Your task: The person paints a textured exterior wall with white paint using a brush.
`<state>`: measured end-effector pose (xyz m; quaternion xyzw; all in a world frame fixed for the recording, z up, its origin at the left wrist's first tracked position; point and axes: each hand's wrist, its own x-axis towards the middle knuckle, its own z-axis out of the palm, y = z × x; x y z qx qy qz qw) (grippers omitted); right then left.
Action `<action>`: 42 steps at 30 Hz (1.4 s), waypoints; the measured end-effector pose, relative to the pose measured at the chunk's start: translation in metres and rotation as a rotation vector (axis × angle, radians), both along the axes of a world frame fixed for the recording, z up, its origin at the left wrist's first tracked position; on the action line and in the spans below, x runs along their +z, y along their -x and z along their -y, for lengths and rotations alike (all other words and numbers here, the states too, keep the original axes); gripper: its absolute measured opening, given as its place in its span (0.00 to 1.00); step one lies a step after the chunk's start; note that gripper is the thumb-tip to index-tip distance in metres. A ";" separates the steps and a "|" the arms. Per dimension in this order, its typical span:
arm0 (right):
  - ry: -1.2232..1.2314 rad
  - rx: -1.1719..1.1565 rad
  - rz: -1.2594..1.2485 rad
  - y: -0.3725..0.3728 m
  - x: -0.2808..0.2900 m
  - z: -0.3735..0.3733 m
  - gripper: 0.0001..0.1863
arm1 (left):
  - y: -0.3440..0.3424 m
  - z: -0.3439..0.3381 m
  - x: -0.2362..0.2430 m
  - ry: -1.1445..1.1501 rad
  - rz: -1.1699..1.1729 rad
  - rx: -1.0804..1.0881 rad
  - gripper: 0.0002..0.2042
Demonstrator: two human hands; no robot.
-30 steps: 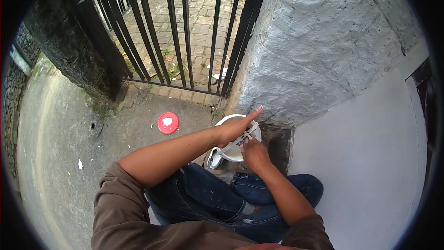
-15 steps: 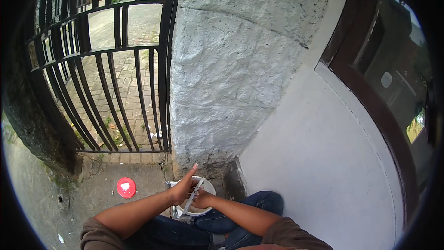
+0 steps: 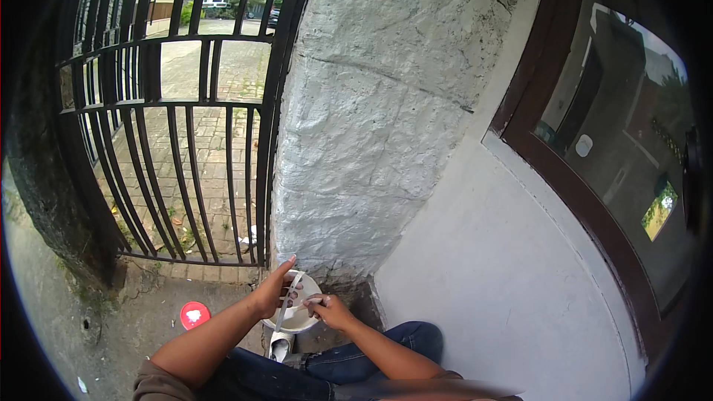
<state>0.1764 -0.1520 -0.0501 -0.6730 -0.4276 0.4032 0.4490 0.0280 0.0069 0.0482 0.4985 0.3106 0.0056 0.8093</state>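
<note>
A white bucket (image 3: 310, 280) stands on the ground at the foot of the painted wall, just beyond my knees. A pale flat strip (image 3: 284, 309), perhaps its handle, slants across the mouth. My left hand (image 3: 273, 295) is at the bucket's left side, open, thumb pointing up, with the other fingers apart and partly behind the strip. Over the right part of the bucket, my right hand (image 3: 331, 310) is closed on a thin pale stick (image 3: 315, 300); its lower end is hard to make out. A small white container (image 3: 281, 346) sits against the bucket's near side.
A red lid (image 3: 194, 315) with white paint on it lies on the concrete at the left. Beyond stands a dark barred gate (image 3: 186, 106). A rough white wall (image 3: 364, 141) meets a smooth one (image 3: 475, 252) on the right, below a brown-framed window (image 3: 535, 119).
The view has tilted up and shifted. My right hand has drawn apart from my left, toward the bucket's right side, and the thin pale stick now shows in it.
</note>
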 end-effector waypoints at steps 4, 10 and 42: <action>-0.089 -0.212 -0.366 0.004 0.005 0.003 0.10 | 0.010 -0.005 0.009 0.030 0.034 0.066 0.38; -0.130 -0.432 -0.627 0.009 0.008 0.015 0.12 | 0.024 -0.003 0.013 0.076 0.073 0.151 0.45; -0.323 -0.646 -1.036 -0.026 0.008 0.008 0.16 | 0.014 -0.022 0.025 0.184 0.120 0.184 0.48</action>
